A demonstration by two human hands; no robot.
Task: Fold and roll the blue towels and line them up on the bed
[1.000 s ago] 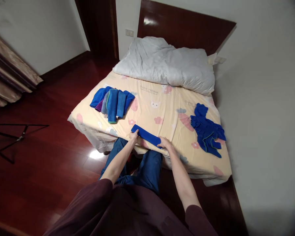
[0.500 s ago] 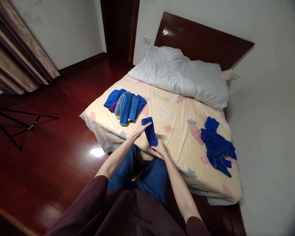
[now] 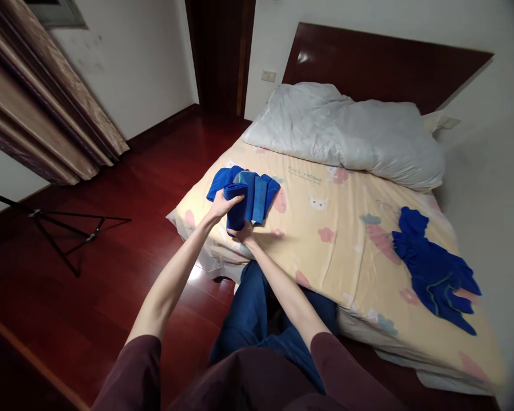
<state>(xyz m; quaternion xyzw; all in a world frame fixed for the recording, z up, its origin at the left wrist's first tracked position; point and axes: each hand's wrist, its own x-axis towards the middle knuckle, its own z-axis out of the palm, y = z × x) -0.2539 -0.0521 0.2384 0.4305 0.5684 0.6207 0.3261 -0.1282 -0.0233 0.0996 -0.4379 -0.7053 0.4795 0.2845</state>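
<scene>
1. My left hand grips the top end of the folded blue cloth, fingers curled closed over its edge.
2. The cloth stands nearly upright between my hands, right at the near edge of the stack of folded cloths on the bed.
3. My right hand props the bottom end from below, fingers partly bent around it; how tightly they close I cannot tell, since the cloth hides them.
4. To do this well, I judge both ends need even pressure so the fold stays shut, and the cloth should go down flat and square with the stack's edges.
5. Well off to the right lies a loose heap of blue cloths, with the white duvet by the headboard.
</scene>
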